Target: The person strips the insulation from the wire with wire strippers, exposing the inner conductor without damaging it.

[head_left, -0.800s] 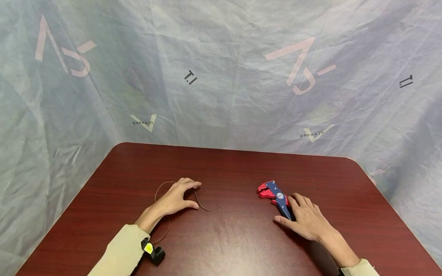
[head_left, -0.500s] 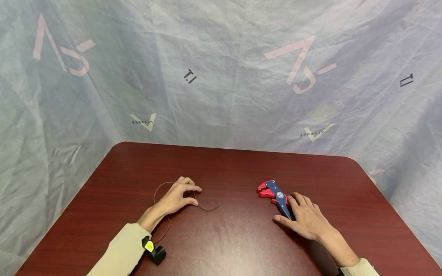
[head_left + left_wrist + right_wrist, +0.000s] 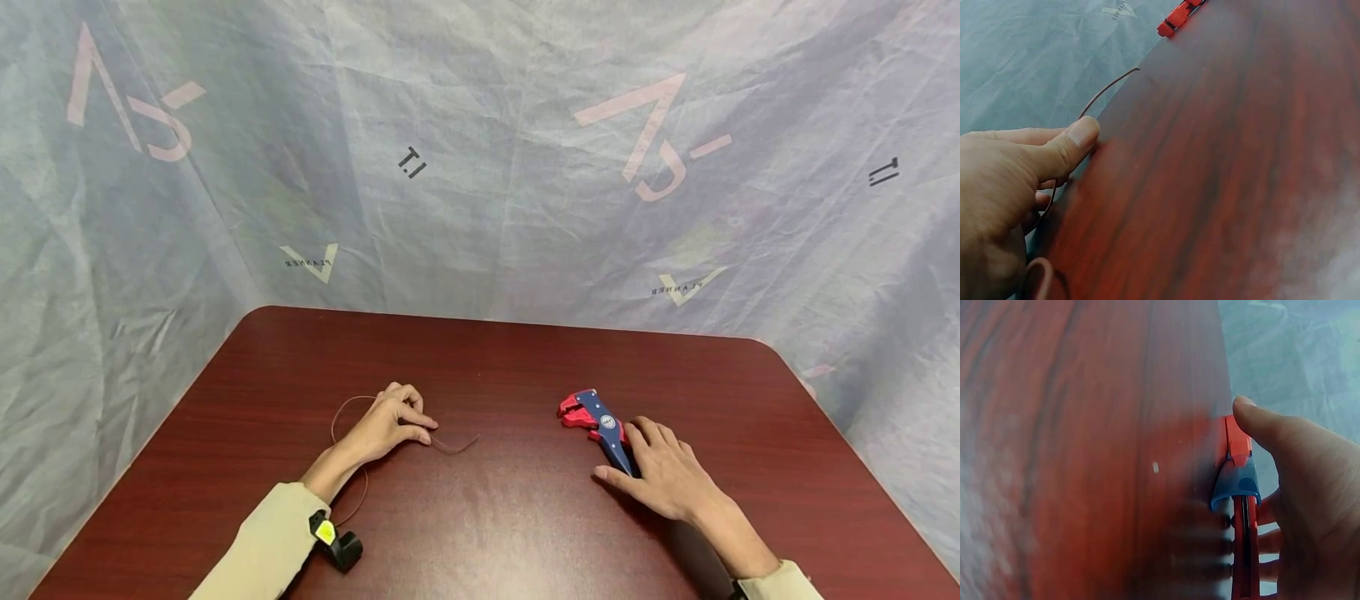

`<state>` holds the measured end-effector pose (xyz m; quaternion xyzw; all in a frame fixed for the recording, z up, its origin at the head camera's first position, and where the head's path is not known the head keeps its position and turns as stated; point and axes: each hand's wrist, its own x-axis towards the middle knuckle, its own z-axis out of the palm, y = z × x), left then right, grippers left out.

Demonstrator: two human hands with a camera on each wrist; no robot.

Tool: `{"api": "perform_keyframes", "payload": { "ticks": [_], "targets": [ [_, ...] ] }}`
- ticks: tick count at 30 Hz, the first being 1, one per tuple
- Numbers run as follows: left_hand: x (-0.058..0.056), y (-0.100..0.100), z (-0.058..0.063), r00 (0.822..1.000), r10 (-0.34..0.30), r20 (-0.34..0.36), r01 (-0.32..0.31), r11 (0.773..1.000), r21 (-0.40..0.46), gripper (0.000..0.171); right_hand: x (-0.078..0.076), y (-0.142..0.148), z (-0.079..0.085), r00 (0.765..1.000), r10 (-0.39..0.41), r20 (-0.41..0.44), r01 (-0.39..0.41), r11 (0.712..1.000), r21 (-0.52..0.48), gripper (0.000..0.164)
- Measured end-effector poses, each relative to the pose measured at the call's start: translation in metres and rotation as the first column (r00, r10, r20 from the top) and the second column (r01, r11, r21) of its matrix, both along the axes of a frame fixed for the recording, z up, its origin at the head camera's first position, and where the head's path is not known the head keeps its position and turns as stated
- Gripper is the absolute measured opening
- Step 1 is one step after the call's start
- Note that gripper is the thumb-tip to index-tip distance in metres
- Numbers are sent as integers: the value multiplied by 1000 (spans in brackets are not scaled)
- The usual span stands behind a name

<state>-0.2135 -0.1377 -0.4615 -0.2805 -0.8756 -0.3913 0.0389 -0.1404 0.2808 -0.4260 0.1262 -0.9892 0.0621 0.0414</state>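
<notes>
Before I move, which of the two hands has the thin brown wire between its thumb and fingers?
The left hand: it pinches the brown wire near one end. The right hand is at the red-and-blue tool instead.

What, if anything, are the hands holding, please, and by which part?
The left hand pinches the brown wire near its free end. The right hand lies spread by the handle of the blue-and-red tool, with no clear grip.

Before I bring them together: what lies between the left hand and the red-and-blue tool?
The head view shows the loose end of the thin brown wire jutting past the left hand, then bare tabletop up to the red-and-blue tool.
</notes>
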Motion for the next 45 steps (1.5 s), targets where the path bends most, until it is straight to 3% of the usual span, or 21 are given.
{"api": "perform_keyframes", "payload": {
  "ticks": [9, 14, 18, 30, 34, 40, 43, 45],
  "targets": [
    [0, 0, 0, 1000, -10, -25, 10, 1000, 15, 17, 2, 1, 1, 1000, 2, -3, -2, 1000, -2, 84],
    [0, -1, 1, 996, -49, -80, 53, 997, 55, 13, 1, 1, 1, 1000, 5, -21, -5, 1000, 0, 74],
    [1, 0, 1, 993, -85, -81, 94, 989, 115, 10, 0, 0, 1, 1000, 6, -16, -6, 1000, -9, 66],
    [3, 0, 0, 998, -63, -11, 63, 977, 204, 5, -7, 1, 6, 995, 4, 97, 7, 993, -115, 75],
    [4, 0, 1, 999, -54, 0, 53, 974, 222, 7, -12, 0, 9, 986, 1, 169, 30, 982, -184, 70],
    [6, 0, 4, 998, -65, -11, 66, 970, 235, 7, -18, -3, 16, 935, -33, 353, 144, 945, -292, 56],
    [6, 1, 8, 997, -81, -14, 82, 968, 236, 9, -20, -2, 18, 893, -25, 449, 198, 918, -343, 53],
    [6, 3, 11, 996, -90, -12, 90, 970, 227, 11, -21, 2, 19, 847, 39, 530, 225, 876, -426, 53]
  ]
}}
